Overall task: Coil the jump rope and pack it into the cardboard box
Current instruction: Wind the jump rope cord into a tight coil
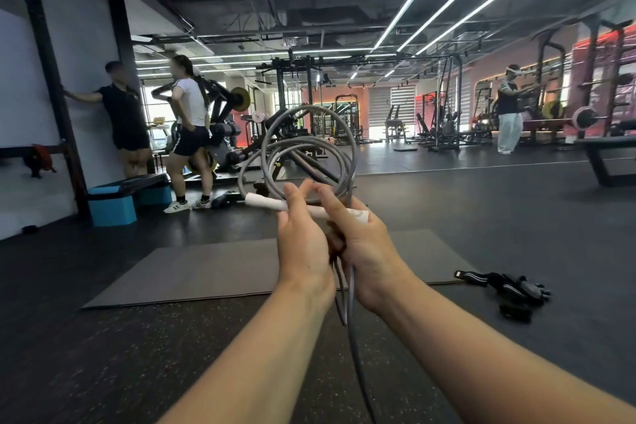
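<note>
Both hands hold a half-coiled jump rope up over the gym floor.

The left hand (303, 237) and right hand (364, 244) are pressed close together, each grip closed around the white handle (265, 202) and gathered strands of the grey jump rope (306, 144). Several loops stand up on the far side of the hands; a loose tail hangs down between the wrists toward the near edge. The cord looks light, springy and smooth, likely to uncoil if released, so pinching where the loops cross seems wisest. No cardboard box is visible. A grey mat (206, 268) lies beyond.
</note>
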A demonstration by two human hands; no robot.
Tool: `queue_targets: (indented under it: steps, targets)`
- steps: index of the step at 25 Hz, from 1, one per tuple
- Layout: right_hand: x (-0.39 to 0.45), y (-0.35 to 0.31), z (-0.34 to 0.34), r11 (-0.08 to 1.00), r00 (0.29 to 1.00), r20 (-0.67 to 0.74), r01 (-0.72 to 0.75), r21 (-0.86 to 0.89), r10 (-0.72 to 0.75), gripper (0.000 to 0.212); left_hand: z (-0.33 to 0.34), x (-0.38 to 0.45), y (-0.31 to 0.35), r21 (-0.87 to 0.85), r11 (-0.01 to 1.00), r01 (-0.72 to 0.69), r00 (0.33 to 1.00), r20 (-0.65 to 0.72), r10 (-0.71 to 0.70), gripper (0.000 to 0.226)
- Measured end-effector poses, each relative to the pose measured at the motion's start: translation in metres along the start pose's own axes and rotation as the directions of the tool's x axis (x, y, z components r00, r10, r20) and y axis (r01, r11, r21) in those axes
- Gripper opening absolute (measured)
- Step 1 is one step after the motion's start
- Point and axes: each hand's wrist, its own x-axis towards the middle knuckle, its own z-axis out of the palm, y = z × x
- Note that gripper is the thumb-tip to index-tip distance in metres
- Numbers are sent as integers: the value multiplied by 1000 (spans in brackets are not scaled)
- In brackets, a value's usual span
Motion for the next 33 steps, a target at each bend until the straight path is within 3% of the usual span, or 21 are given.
queue_targets:
  steps: [3, 5, 9, 10, 11, 12, 13, 14, 15, 16, 17, 18, 19, 22, 24, 27, 30, 33]
  targets:
    - [3, -9, 3, 988, 999, -39, 11, 154, -5, 35, 6, -5, 3, -96, 980, 175, 983, 63, -170, 56]
    - [2, -15, 2, 997, 997, -82, 20, 69, -15, 35, 5, -9, 3, -85, 964, 254, 965, 88, -246, 49]
    - [4, -36, -3, 979, 994, -81, 59, -195, -76, 31, -15, -20, -4, 169, 932, 320, 946, -103, -306, 32]
    - [6, -42, -6, 966, 991, -95, 72, -250, -98, 32, -21, -22, -3, 201, 925, 324, 941, -173, -292, 40]
    - [9, -48, -11, 948, 988, -102, 76, -308, -112, 32, -28, -24, 3, 253, 921, 297, 937, -263, -230, 64]
    - [11, -54, -17, 929, 990, -90, 64, -365, -104, 33, -32, -27, 10, 396, 896, 203, 938, -342, -62, 90]
    - [13, -60, -22, 908, 996, -51, 49, -415, -76, 33, -36, -28, 19, 635, 772, 1, 941, -261, 214, 107]
    - [13, -64, -27, 887, 1000, 7, 30, -461, -31, 32, -43, -25, 25, 831, 470, -298, 870, 34, 492, 113]
    - [11, -67, -29, 861, 997, 72, 23, -509, 17, 30, -46, -20, 34, 846, 56, -531, 695, 396, 600, 110]
    - [10, -69, -31, 826, 989, 137, 28, -563, 60, 28, -43, -12, 46, 711, -284, -644, 515, 677, 526, 104]
    - [8, -71, -30, 791, 975, 202, 47, -610, 98, 27, -35, -3, 56, 560, -485, -672, 420, 827, 374, 97]
    - [7, -73, -28, 759, 958, 255, 68, -648, 133, 26, -27, 6, 64, 468, -565, -680, 424, 879, 219, 89]
    - [5, -75, -26, 737, 942, 297, 87, -671, 159, 24, -21, 15, 69, 443, -551, -707, 491, 869, 69, 76]
    - [3, -78, -22, 709, 931, 323, 112, -696, 169, 16, -9, 32, 84, 551, -346, -759, 638, 736, -228, 4]
    - [3, -77, -23, 691, 937, 313, 121, -713, 158, 19, -13, 40, 84, 599, -220, -770, 638, 733, -236, 19]
    - [3, -75, -28, 626, 927, 291, 84, -775, 236, 33, -21, 39, 78, 649, -70, -757, 651, 744, -150, 15]
    - [2, -70, -32, 545, 912, 247, 32, -838, 327, 25, -26, 37, 70, 667, -103, -738, 674, 723, -150, 6]
    - [7, -65, -34, 529, 941, 230, 67, -846, 247, 20, -19, 27, 72, 528, -102, -843, 538, 828, -155, 55]
